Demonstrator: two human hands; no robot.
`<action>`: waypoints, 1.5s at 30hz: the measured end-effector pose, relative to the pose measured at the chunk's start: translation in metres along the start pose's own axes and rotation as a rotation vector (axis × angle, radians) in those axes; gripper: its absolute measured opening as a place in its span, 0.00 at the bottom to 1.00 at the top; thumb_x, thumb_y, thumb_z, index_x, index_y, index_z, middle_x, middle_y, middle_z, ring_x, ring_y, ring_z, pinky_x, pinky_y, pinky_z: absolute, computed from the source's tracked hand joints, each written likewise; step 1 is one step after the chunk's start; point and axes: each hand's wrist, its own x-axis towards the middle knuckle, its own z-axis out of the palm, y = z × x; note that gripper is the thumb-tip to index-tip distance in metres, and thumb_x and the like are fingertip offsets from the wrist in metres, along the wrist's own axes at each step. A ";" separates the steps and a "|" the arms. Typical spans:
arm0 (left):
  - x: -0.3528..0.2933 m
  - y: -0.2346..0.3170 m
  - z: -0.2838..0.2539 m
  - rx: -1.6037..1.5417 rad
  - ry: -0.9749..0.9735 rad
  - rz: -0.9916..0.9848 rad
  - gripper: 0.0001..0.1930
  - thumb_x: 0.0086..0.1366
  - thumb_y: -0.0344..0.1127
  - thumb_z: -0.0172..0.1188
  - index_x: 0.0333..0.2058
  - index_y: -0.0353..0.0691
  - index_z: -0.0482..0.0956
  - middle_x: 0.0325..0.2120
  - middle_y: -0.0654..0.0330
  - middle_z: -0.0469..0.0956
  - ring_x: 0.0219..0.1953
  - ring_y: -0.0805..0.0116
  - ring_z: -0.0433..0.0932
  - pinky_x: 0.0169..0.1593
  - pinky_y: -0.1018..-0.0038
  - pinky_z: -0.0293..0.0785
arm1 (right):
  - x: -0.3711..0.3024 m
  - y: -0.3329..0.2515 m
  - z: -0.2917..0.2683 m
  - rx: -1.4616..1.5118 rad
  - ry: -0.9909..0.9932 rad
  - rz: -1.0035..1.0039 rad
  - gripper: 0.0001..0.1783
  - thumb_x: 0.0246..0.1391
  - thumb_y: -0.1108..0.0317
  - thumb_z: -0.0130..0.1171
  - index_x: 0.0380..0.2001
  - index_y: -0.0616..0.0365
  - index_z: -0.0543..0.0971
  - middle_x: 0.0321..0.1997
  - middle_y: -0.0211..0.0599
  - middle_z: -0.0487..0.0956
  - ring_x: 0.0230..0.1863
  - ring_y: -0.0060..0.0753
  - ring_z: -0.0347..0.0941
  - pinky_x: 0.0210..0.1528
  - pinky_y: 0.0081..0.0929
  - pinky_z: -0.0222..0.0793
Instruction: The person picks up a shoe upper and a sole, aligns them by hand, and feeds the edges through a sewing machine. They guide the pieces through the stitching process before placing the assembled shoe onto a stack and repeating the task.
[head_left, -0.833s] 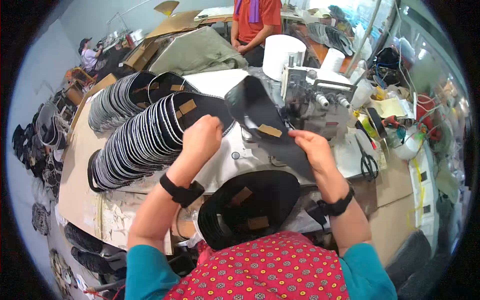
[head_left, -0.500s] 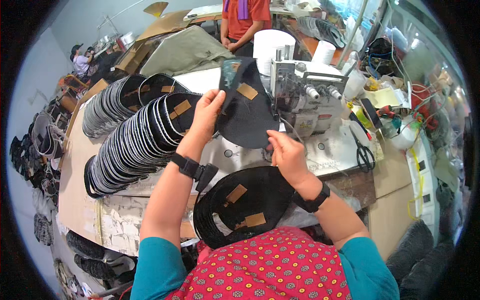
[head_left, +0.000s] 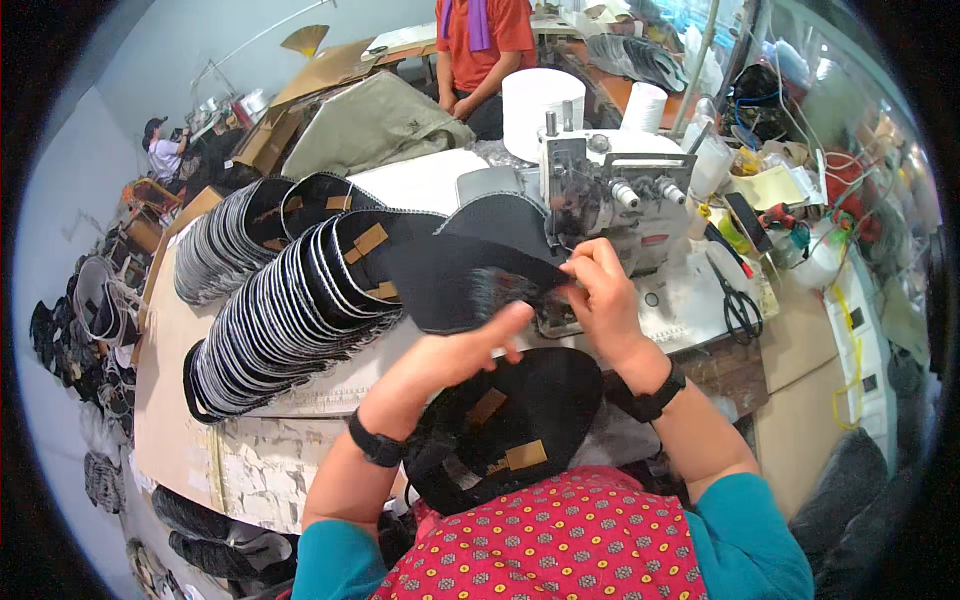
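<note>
black fabric up front, and here's the right hand (head_left: 607,298) pinching the edge of a bent black panel (head_left: 440,278) between thumb and fingers, in front of the sewing machine (head_left: 640,225). the left hand (head_left: 465,352) is blurred, fingers spread at the panel's lower edge; can't tell whether it touches. each wrist wears a dark band, and just below sits a lower stack (head_left: 550,395) of black panels, partly hidden by that left forearm, right against the red patterned apron (head_left: 560,540).

outward now! left on the table (head_left: 670,330), a near row (head_left: 290,310) of white-edged panels, its right end overlapped in view by the held panel; behind it, a far row (head_left: 225,245). right side: black scissors (head_left: 733,291) lying clear of the hands, clutter beyond. a large thread cone (head_left: 541,112) and a small thread cone (head_left: 645,107) stand behind the machine, and a grey-green cloth (head_left: 370,130) is heaped further back.

the count: one panel in hand, two rows, one lower stack with at least two tan tags (head_left: 525,455) on top, two cones, one pair of scissors, two other people in the background. panels within the rows overlap too tightly to number.
</note>
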 end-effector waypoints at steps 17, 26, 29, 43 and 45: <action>0.046 -0.004 -0.016 0.777 0.505 0.717 0.34 0.41 0.18 0.65 0.52 0.34 0.68 0.42 0.48 0.69 0.43 0.53 0.74 0.50 0.66 0.72 | 0.006 -0.034 0.000 0.216 -0.069 0.113 0.06 0.55 0.78 0.61 0.37 0.63 0.77 0.18 0.40 0.76 0.15 0.27 0.73 0.18 0.28 0.66; 0.066 0.003 0.001 0.156 0.089 0.444 0.29 0.53 0.19 0.65 0.55 0.34 0.67 0.41 0.56 0.79 0.40 0.71 0.79 0.43 0.73 0.76 | -0.024 -0.013 -0.012 0.409 -0.162 0.263 0.14 0.55 0.84 0.55 0.44 0.63 0.78 0.28 0.37 0.80 0.18 0.25 0.74 0.19 0.21 0.65; 0.072 -0.025 -0.019 -0.088 0.051 0.214 0.15 0.57 0.17 0.58 0.42 0.37 0.77 0.39 0.63 0.79 0.36 0.75 0.76 0.40 0.77 0.72 | -0.023 -0.026 -0.024 0.550 -0.138 0.312 0.15 0.52 0.86 0.54 0.43 0.64 0.78 0.36 0.38 0.83 0.20 0.25 0.75 0.20 0.20 0.67; 0.099 -0.059 -0.063 -0.409 0.358 0.328 0.19 0.75 0.46 0.47 0.50 0.38 0.77 0.38 0.68 0.78 0.40 0.77 0.73 0.47 0.77 0.68 | -0.026 0.002 0.017 0.322 -0.049 -0.038 0.07 0.56 0.80 0.58 0.39 0.62 0.78 0.47 0.41 0.83 0.19 0.26 0.76 0.22 0.23 0.72; 0.101 -0.060 -0.067 -0.463 0.438 0.329 0.11 0.73 0.41 0.54 0.35 0.40 0.77 0.27 0.72 0.74 0.28 0.82 0.69 0.33 0.82 0.66 | -0.024 0.007 0.020 0.301 -0.076 -0.005 0.09 0.55 0.79 0.59 0.40 0.62 0.78 0.47 0.44 0.83 0.23 0.31 0.79 0.26 0.25 0.75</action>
